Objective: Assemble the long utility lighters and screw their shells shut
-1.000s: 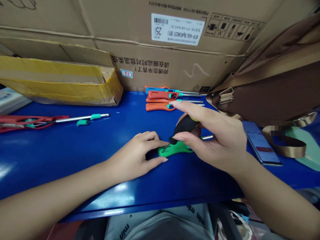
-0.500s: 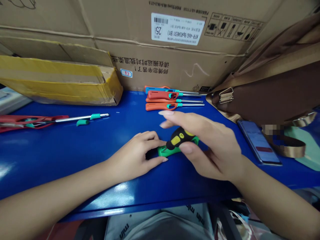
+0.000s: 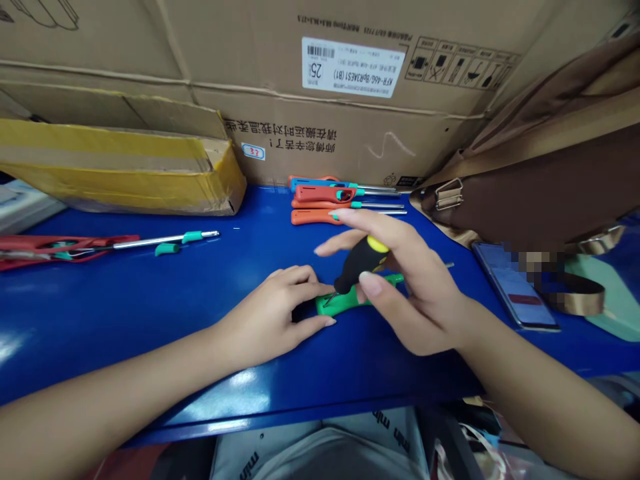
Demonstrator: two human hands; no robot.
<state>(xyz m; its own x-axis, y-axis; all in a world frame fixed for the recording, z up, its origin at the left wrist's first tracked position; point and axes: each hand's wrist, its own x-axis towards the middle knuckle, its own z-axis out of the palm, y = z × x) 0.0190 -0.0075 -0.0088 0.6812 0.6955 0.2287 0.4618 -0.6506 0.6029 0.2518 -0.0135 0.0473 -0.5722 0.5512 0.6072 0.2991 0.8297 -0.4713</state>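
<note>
A green long-nosed lighter (image 3: pixel 345 303) lies flat on the blue table (image 3: pixel 150 300), its metal tube pointing right behind my right hand. My left hand (image 3: pixel 277 313) pinches the lighter's left end between thumb and fingers and holds it down. My right hand (image 3: pixel 405 283) grips a short black and yellow screwdriver (image 3: pixel 359 261), thumb and middle finger round the handle, index finger stretched out. The screwdriver's thin tip touches the lighter's body near my left fingertips.
Three orange and blue lighters (image 3: pixel 325 200) lie side by side at the back. A red lighter shell with a metal tube (image 3: pixel 100 243) and a loose teal part (image 3: pixel 166 249) lie left. A yellow-taped carton (image 3: pixel 120 167), big cardboard boxes (image 3: pixel 350 87), a brown bag (image 3: pixel 540 180) and a phone (image 3: pixel 515 287) ring the workspace.
My right hand rolled the screwdriver handle between its fingers and tilted it lower, then raised it again with the tip on the lighter. The left hand stayed put.
</note>
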